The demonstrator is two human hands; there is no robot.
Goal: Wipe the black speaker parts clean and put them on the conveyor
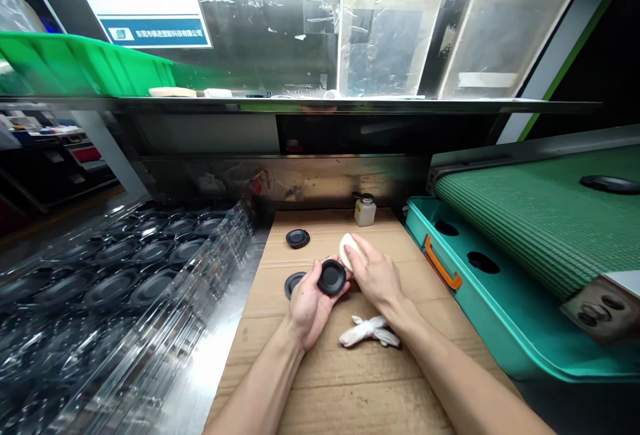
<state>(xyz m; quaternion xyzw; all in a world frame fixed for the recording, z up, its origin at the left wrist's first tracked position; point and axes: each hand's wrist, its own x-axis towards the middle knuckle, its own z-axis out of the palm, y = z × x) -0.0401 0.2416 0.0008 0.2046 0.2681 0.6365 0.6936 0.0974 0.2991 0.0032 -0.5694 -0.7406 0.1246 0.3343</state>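
Note:
In the head view, my left hand [307,305] is closed round the edge of a small black round plastic part [332,277], its dished face turned up. My right hand [375,274] pinches a white oval pad [349,248], held just above the far right edge of that part; whether they touch I cannot tell. Beyond my left fingers another black round part [295,283] lies partly hidden on the cardboard sheet [320,382]. Farther back sits one more black disc [298,238]. A crumpled white cloth [369,332] rests beneath my right wrist.
A small white bottle with a black top [365,210] stands at the back. On the left are stacked clear trays [200,282] full of black parts. To the right, a green conveyor belt [540,202] overhangs a teal bin [480,318] with an orange handle [443,265].

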